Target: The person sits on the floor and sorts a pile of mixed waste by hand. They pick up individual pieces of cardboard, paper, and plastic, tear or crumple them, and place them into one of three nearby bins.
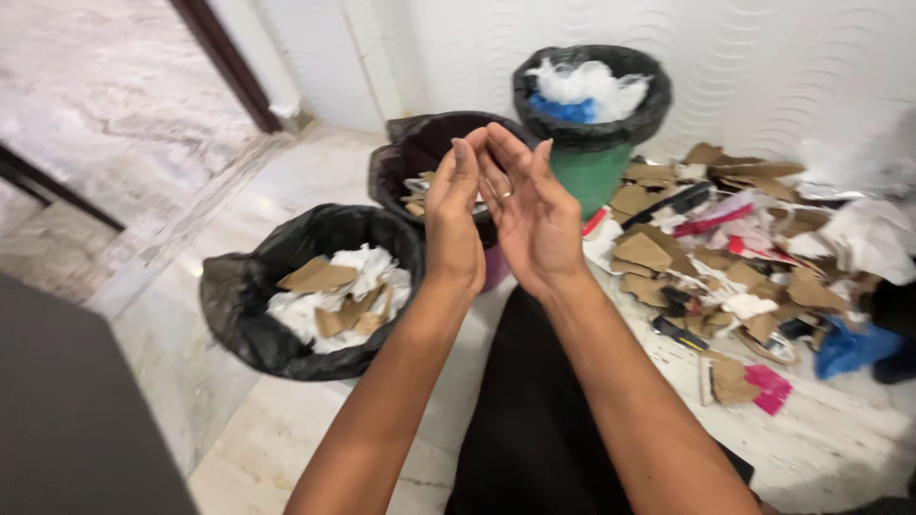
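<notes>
Hands first: the left hand (454,221) and the right hand (530,212) are raised side by side in front of the person, fingers straight and pointing up, palms turned toward each other. The fingertips nearly touch at the top. Each grip is open and holds nothing that shows. A ring sits on one finger of the right hand.

Just behind the hands stands the middle bin (405,162), lined with a black bag, with bits of cardboard and paper inside; the hands hide much of its opening. To its left, nearer the person, is a bin with a black bag (239,305), holding torn brown cardboard and crumpled white paper. Behind and to the right stands a green bin (592,172), also lined in black, with white plastic and something blue on top.

To the right of the hands, a pile of scraps (725,267) spreads across the pale marble floor (267,429): brown cardboard pieces, white paper, pink and red wrappers, and a blue plastic bag (852,348) at its near edge.
</notes>
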